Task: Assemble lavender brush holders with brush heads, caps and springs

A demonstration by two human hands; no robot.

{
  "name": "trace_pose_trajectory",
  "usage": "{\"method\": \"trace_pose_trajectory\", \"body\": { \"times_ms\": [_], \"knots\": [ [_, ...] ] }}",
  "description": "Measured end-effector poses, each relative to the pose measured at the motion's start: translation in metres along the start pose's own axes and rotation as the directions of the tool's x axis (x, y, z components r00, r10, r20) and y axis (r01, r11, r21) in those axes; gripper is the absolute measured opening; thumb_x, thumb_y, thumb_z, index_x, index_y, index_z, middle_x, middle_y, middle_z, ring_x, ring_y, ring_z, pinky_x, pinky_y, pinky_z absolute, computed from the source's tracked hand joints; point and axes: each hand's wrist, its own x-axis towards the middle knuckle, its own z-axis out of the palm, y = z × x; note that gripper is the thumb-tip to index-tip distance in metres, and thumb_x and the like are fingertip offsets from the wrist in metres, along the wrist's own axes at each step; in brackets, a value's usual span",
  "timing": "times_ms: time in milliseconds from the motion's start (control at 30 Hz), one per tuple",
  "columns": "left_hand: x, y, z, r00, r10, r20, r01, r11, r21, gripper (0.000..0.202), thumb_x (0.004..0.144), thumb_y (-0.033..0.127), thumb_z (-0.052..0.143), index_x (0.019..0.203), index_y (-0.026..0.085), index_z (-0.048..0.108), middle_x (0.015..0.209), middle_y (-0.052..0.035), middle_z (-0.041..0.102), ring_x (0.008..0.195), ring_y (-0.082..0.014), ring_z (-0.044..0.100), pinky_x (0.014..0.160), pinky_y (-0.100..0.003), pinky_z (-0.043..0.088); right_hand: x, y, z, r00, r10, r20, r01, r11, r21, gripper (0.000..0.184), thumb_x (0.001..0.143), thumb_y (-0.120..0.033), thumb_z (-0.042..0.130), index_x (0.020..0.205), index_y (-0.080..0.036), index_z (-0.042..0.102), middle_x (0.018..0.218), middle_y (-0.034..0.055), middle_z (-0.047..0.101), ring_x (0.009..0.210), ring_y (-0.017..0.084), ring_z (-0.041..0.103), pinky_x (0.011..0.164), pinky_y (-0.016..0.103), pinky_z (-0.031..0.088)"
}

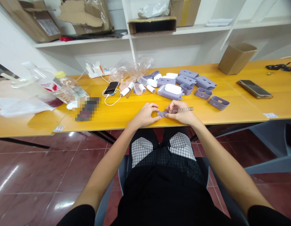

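At the table's front edge, my left hand [146, 115] grips one end of a small purple plastic part [161, 114] between thumb and fingers. My right hand [182, 113] is closed on a long metal coil spring [186, 109], which sticks out to the right past the fingers. The spring's left end lies at the purple part; whether the two are joined I cannot make out. Beyond my hands sits a purple perforated case [167, 94] with a white oval piece [173, 89] on it. Purple oval rings [219, 103] lie to the right.
Several purple housings [206, 82] and white cylinders [124, 91] spread across the table's back. A charging phone [111, 88] and bottles [72, 86] stand to the left. Another phone [254, 88] and a cardboard box [237, 58] are at right. White shelves [197, 29] rise behind.
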Motion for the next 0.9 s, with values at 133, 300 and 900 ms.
{"method": "trace_pose_trajectory", "body": {
  "times_ms": [133,300,900],
  "knots": [
    [0.0,0.003,0.003,0.998,0.046,-0.03,-0.047,0.998,-0.041,0.028,0.095,0.036,0.073,0.116,0.018,0.08,0.129,-0.0115,0.073,0.123,-0.0302,0.065,0.116,-0.051,0.048,-0.001,-0.003,0.001,0.998,-0.051,0.028,0.052,0.998,-0.026,0.032,0.073,-0.032,0.085,0.077,-0.023,0.055,0.09,0.0044,0.077,0.067,0.015,0.061,0.064,0.032,0.048],
    [0.0,0.003,0.005,0.996,0.084,-0.04,-0.087,0.995,-0.053,0.024,0.094,0.035,0.075,0.113,0.021,0.081,0.126,-0.0094,0.073,0.12,-0.0287,0.066,0.115,-0.05,0.048,-0.002,-0.008,-0.001,0.994,-0.105,0.035,0.107,0.991,-0.074,0.028,0.077,-0.03,0.084,0.079,-0.024,0.057,0.089,0.0043,0.077,0.071,0.018,0.065,0.068,0.034,0.05],
    [0.001,-0.001,0.006,0.992,0.119,-0.046,-0.122,0.99,-0.066,0.021,0.095,0.034,0.073,0.109,0.02,0.079,0.12,-0.0092,0.074,0.115,-0.0286,0.065,0.11,-0.05,0.049,-0.001,-0.02,0.003,0.996,-0.033,0.087,0.055,0.964,-0.261,0.022,0.079,-0.021,0.082,0.091,-0.024,0.064,0.077,-0.0009,0.071,0.062,0.017,0.059,0.063,0.033,0.047]
  ]
}}
